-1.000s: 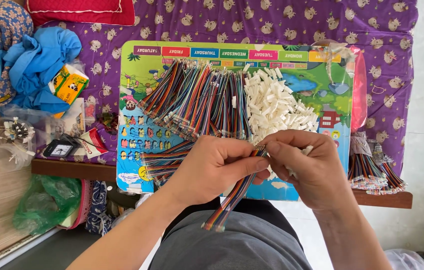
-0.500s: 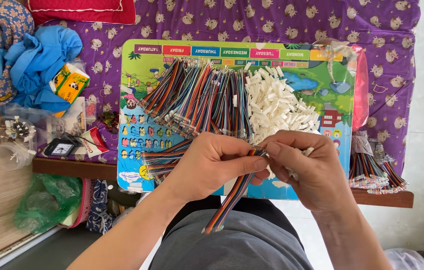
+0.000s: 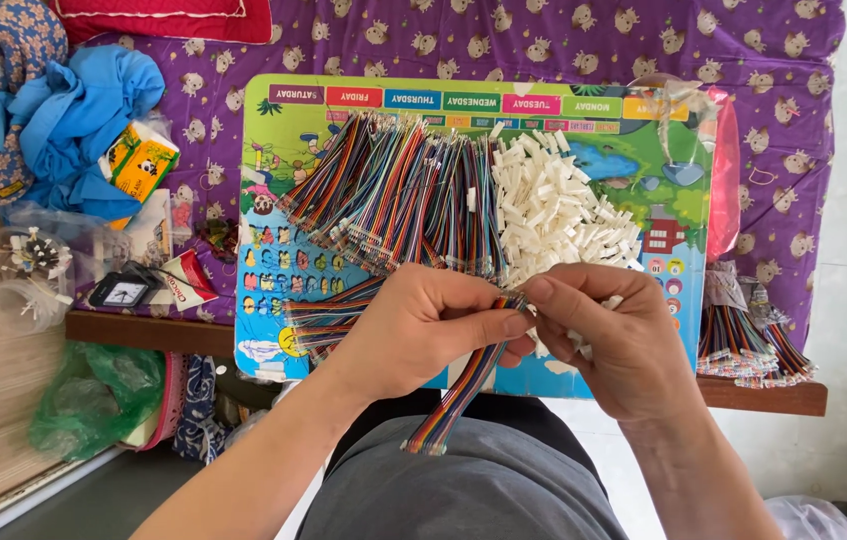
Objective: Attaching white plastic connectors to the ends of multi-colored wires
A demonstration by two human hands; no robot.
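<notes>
I take this for a home used for piecework: a bed with a purple animal-print sheet (image 3: 763,80), a red pillow (image 3: 158,15), crumpled blue clothes (image 3: 73,125), and a children's picture board (image 3: 283,150) serving as a lap desk

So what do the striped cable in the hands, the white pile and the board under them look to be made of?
Cable: flexible plastic-coated wires, many colours side by side, bending under the left hand. White pieces: probably hard matt plastic, small blocky shapes. Board: likely glossy printed plastic or laminated card; which one is unclear.
</notes>
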